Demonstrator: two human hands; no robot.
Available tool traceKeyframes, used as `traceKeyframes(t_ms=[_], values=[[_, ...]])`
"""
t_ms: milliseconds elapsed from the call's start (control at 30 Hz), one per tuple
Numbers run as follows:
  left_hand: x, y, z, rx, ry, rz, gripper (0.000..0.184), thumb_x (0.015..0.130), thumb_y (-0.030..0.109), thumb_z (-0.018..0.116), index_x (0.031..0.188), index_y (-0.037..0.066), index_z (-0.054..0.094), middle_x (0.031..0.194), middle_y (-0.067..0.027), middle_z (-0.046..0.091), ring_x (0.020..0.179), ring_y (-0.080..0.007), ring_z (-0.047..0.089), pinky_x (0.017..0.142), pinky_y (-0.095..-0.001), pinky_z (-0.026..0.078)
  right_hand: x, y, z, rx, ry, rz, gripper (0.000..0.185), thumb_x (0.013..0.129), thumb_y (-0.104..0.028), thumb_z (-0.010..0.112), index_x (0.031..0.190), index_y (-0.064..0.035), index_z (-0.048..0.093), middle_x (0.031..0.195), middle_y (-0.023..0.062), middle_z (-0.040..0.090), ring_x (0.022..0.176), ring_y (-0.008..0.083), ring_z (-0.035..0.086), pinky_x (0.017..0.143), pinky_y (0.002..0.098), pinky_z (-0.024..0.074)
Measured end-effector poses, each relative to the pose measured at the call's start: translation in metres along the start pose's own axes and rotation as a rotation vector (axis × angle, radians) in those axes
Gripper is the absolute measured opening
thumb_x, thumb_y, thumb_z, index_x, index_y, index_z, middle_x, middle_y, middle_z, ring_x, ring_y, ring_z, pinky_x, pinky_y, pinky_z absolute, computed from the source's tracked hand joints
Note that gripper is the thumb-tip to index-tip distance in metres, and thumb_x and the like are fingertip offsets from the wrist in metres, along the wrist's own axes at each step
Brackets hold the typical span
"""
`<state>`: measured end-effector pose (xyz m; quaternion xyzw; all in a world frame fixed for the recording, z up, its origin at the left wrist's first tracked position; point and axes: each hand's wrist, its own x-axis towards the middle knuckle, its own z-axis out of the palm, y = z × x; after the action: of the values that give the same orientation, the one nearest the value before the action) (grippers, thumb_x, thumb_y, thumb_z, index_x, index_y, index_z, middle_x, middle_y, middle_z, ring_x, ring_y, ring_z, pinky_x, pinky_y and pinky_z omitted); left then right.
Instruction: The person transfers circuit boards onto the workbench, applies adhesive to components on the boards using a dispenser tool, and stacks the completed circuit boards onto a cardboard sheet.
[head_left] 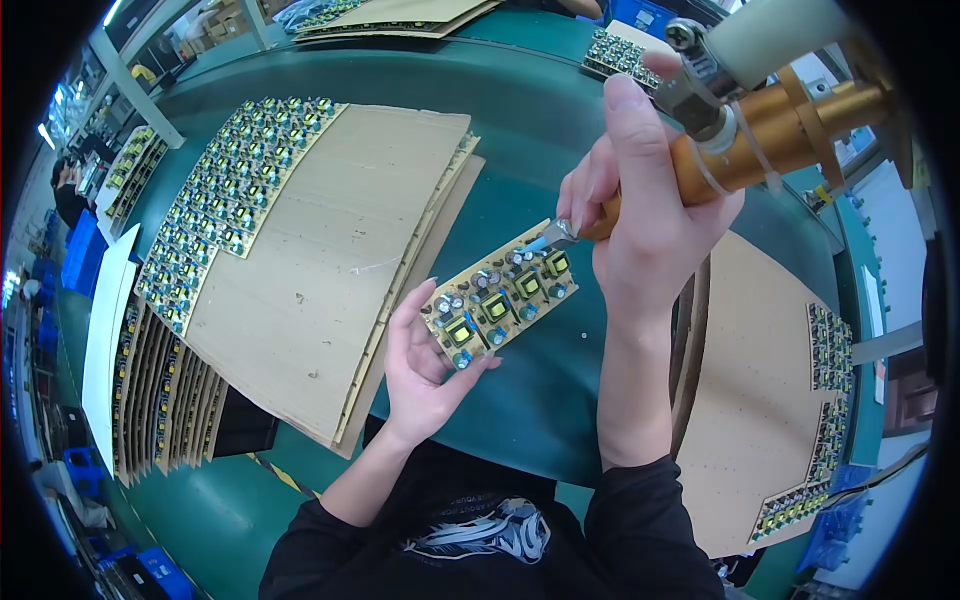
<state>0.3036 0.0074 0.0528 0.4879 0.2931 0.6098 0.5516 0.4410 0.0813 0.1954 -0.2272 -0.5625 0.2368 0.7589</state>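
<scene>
One circuit board (500, 297), in the head view, was held at its end by the left hand (420, 385) above the surface (540, 400), while the right hand (645, 200) clasped the orange tool (735, 160), whose nozzle (560, 234), if it slipped, could perhaps have bent components (528, 286).

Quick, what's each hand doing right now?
Left hand: closed on the edge of a circuit board, holding it.
Right hand: closed around an orange tool, its tip at the board.
</scene>
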Motion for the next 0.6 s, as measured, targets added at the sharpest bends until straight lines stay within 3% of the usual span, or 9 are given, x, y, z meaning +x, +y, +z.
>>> traceKeyframes(t_ms=[200, 333, 433, 600], values=[[-0.002, -0.002, -0.003, 0.028, 0.006, 0.009, 0.084, 0.074, -0.017, 0.060, 0.140, 0.005, 0.013, 0.132, -0.0187, 0.037, 0.114, -0.0318, 0.052, 0.080, -0.0387, 0.057, 0.000, 0.003, -0.009, -0.053, -0.014, 0.032, 0.028, 0.087, -0.009, 0.059, 0.113, 0.0022, 0.052, 0.045, 0.0020, 0.043, 0.031, 0.0099, 0.041, 0.034, 0.0235, 0.0375], [-0.008, -0.002, -0.007, 0.031, 0.024, 0.017, 0.080, 0.076, -0.017, 0.059, 0.139, 0.003, 0.015, 0.130, -0.0191, 0.039, 0.113, -0.0317, 0.053, 0.080, -0.0387, 0.056, 0.006, 0.009, -0.002, 0.009, 0.026, -0.067, 0.026, 0.087, -0.009, 0.059, 0.110, 0.0018, 0.053, 0.045, 0.0023, 0.044, 0.031, 0.0101, 0.041, 0.034, 0.0234, 0.0376], [-0.012, -0.001, -0.011, 0.034, 0.033, 0.018, 0.080, 0.075, -0.017, 0.059, 0.139, 0.004, 0.015, 0.130, -0.0190, 0.039, 0.113, -0.0321, 0.053, 0.080, -0.0395, 0.056, 0.006, 0.017, -0.009, 0.054, 0.110, -0.046, 0.015, 0.087, -0.011, 0.060, 0.096, 0.0009, 0.058, 0.045, 0.0021, 0.045, 0.032, 0.0101, 0.042, 0.034, 0.0240, 0.0381], [-0.014, 0.000, -0.013, 0.041, 0.009, 0.035, 0.080, 0.075, -0.016, 0.059, 0.139, 0.005, 0.015, 0.129, -0.0193, 0.039, 0.112, -0.0323, 0.054, 0.080, -0.0406, 0.056, 0.005, 0.016, -0.010, 0.067, 0.102, -0.014, 0.013, 0.087, -0.013, 0.061, 0.081, -0.0011, 0.058, 0.046, 0.0019, 0.046, 0.032, 0.0097, 0.043, 0.034, 0.0246, 0.0383]])
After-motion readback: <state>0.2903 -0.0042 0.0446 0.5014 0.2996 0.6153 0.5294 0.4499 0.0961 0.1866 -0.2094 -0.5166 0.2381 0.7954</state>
